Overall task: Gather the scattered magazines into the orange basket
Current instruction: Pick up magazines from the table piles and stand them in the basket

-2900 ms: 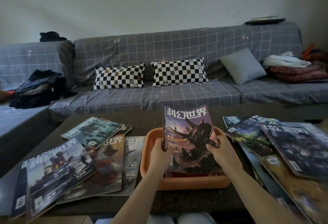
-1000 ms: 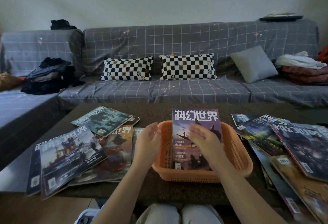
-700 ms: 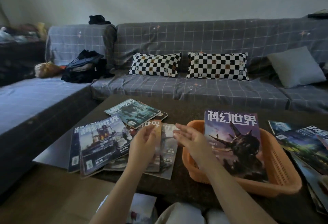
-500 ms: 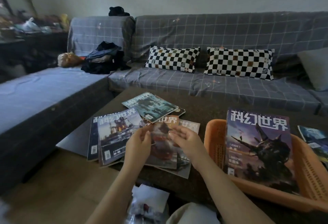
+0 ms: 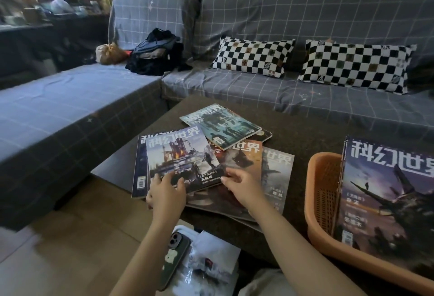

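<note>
The orange basket (image 5: pixel 323 192) stands at the right on the dark table (image 5: pixel 305 136). A purple-covered magazine (image 5: pixel 385 197) leans upright inside it. Left of it lies a loose pile of magazines: a blue-covered one (image 5: pixel 178 157) on top, a teal one (image 5: pixel 220 124) behind, an orange one (image 5: pixel 245 157) and a grey one (image 5: pixel 278 173) beneath. My left hand (image 5: pixel 164 193) rests its fingers on the near edge of the blue magazine. My right hand (image 5: pixel 242 185) touches that magazine's near right corner with spread fingers. Neither hand grips anything.
A grey checked sofa (image 5: pixel 258 89) wraps round the table's far and left sides, with two checkered pillows (image 5: pixel 253 56) and a heap of dark clothes (image 5: pixel 157 54). A phone (image 5: pixel 175 258) and a white packet (image 5: pixel 211 255) lie below the table's near edge.
Both hands let go of the purple magazine, which now leans in the basket. They moved left to the pile and now touch the blue magazine. My view swung left.
</note>
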A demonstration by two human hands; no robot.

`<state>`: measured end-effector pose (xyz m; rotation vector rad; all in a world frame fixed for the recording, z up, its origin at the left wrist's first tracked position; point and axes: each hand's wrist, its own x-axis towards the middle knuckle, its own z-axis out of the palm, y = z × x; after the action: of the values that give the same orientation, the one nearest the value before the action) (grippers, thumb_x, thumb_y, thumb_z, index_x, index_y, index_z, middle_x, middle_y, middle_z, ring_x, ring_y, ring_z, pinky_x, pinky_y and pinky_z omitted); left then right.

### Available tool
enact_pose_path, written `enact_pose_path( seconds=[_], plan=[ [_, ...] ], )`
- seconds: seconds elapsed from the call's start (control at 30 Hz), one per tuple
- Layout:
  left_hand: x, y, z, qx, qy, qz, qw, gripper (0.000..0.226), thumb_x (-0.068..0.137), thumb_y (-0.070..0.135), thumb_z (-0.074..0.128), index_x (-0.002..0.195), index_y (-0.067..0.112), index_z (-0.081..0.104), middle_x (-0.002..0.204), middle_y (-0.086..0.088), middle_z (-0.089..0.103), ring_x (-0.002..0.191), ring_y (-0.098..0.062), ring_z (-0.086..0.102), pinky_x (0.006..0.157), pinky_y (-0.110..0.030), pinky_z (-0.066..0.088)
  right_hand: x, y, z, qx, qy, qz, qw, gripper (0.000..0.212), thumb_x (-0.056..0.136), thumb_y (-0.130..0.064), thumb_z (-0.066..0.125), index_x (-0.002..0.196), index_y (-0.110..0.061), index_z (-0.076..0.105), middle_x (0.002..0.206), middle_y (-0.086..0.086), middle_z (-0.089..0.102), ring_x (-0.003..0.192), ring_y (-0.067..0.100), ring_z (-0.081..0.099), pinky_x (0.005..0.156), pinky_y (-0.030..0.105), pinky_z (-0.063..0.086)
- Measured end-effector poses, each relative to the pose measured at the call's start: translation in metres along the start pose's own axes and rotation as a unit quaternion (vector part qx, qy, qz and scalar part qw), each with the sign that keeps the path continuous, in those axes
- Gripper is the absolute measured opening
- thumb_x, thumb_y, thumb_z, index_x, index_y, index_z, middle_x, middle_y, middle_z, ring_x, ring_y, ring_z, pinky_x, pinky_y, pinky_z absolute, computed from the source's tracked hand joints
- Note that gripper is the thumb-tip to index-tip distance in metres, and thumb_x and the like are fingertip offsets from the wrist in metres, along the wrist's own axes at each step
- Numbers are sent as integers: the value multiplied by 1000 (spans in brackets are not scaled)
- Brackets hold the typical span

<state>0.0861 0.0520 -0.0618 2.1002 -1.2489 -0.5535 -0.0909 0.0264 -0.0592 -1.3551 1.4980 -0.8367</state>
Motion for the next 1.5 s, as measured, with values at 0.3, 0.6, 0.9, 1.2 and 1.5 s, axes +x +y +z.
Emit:
enact_pose_path(
  seconds=[0.3, 0.6, 0.9, 1.2, 1.5],
  plan=[
    [8, -13, -11, -109, 35, -51, 992, 41, 93, 31, 58, 130, 14, 55, 125, -13, 60, 116, -36, 53, 97, -54, 45, 15, -7, 6, -159, 25, 35, 986, 51, 87, -36, 63, 130, -10, 54, 131, 7, 58, 118, 23, 54, 94, 30, 40],
    [-16, -21, -29, -256, -67, -82, 961, 41, 90, 21, 66, 127, 13, 50, 101, -6, 67, 88, -26, 68, 78, -47, 58, -23, 7, -5, -144, 75, 82, 983, 27, 79, -37, 71, 90, -16, 58, 94, 0, 63, 88, 18, 60, 76, 32, 50],
    [-60, -16, -51, -424, -88, 3, 901, 27, 92, 8, 59, 116, 21, 54, 98, -11, 69, 73, -23, 73, 50, -30, 56, -75, 5, -28, 53, 55, 80, 994, 31, 79, -37, 72, 94, -15, 57, 95, 0, 63, 88, 16, 61, 75, 30, 49],
    [-92, 32, -61, -438, -155, 119, 878, 29, 92, 10, 57, 120, 20, 54, 105, -10, 68, 81, -23, 72, 56, -29, 58, -118, -20, -87, 254, 48, -30, 966, 26, 81, -23, 72, 105, -18, 64, 88, 5, 75, 77, 22, 73, 66, 35, 57],
    [-118, 102, -8, -426, -228, 175, 858, 32, 93, 17, 61, 123, 29, 55, 121, -4, 66, 108, -25, 65, 85, -47, 56, -147, -1, -173, 257, 164, -40, 952, 23, 83, -19, 70, 104, -21, 62, 91, 8, 73, 72, 24, 72, 58, 32, 55]
  ],
)
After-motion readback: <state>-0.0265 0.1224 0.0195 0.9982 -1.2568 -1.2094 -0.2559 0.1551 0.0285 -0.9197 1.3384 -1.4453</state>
